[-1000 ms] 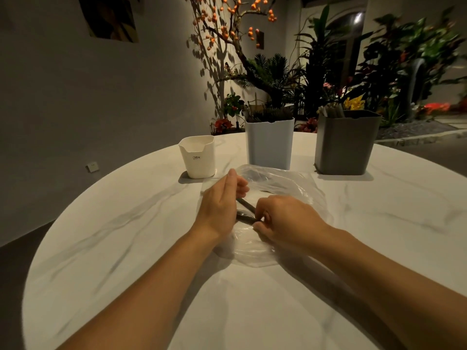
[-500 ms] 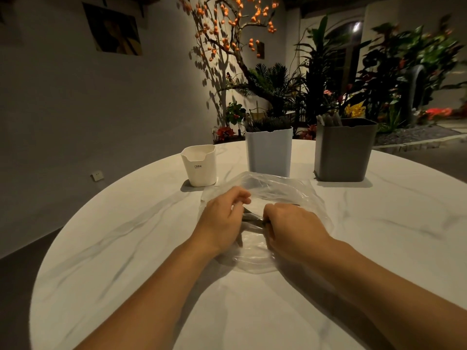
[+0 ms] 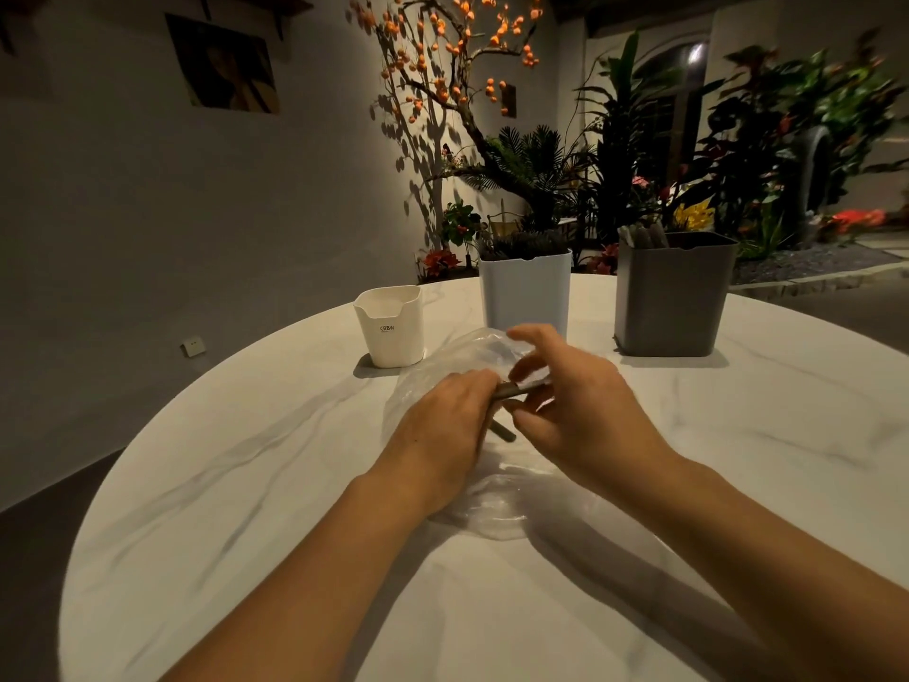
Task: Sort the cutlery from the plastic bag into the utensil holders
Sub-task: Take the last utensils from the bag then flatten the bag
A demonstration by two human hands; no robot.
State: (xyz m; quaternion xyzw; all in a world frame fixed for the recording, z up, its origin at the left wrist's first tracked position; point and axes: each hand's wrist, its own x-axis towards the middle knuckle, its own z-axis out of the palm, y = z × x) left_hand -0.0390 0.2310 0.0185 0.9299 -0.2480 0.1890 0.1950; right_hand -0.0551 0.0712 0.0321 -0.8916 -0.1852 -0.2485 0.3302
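On the plastic bag (image 3: 492, 504) before three utensil holders (image 3: 525, 292), a person's left hand (image 3: 442, 430) grips dark cutlery (image 3: 509, 392), right hand (image 3: 585, 411) spread beside it; next, apparently, sorting pieces into holders.

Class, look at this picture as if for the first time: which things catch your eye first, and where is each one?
First the two hands at the table's middle: the left hand grips dark cutlery over a clear plastic bag, and the right hand hovers beside it, fingers spread. Behind stand three holders: a small white holder at left, a pale blue holder in the middle, a grey holder at right.
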